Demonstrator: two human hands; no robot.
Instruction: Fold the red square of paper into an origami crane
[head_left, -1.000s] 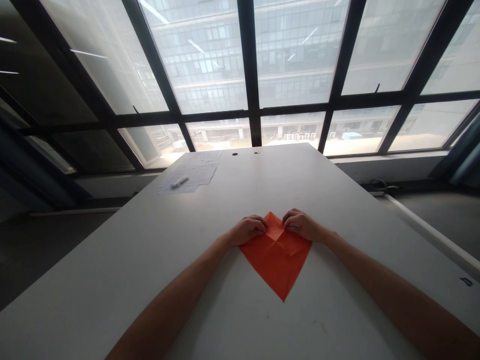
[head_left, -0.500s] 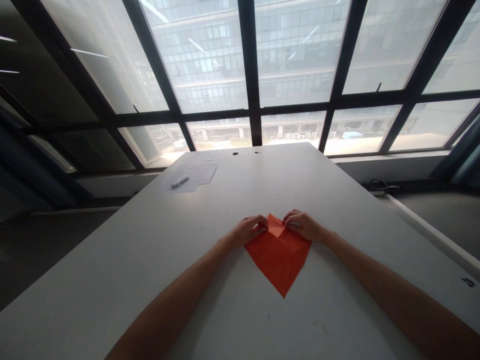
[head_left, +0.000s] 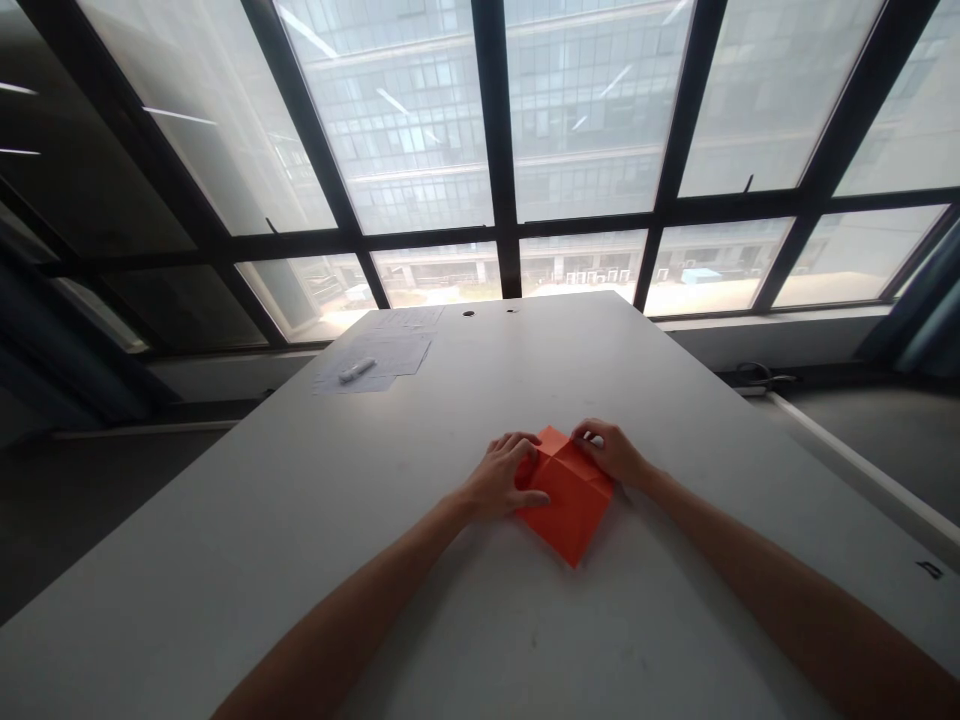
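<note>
An orange sheet of paper (head_left: 568, 523), with creases crossing near its top, lies on the white table with one corner towards me. My left hand (head_left: 504, 478) lies over its left edge, the thumb stretched across the paper and the fingers curved near the upper left edge, with a gap between them. At the upper right edge, my right hand (head_left: 609, 452) pinches the paper between thumb and fingers. The fingers hide parts of both upper edges.
Printed sheets (head_left: 409, 355) lie at the table's far left, with a white marker-like object (head_left: 358, 370) on them. Two small holes pierce the table (head_left: 555, 345) near its far end. Large windows (head_left: 585, 120) stand beyond.
My left hand has spread its thumb away from its fingers and over the paper. The paper's near corner has moved up and slightly right. My right hand remains at the upper right edge.
</note>
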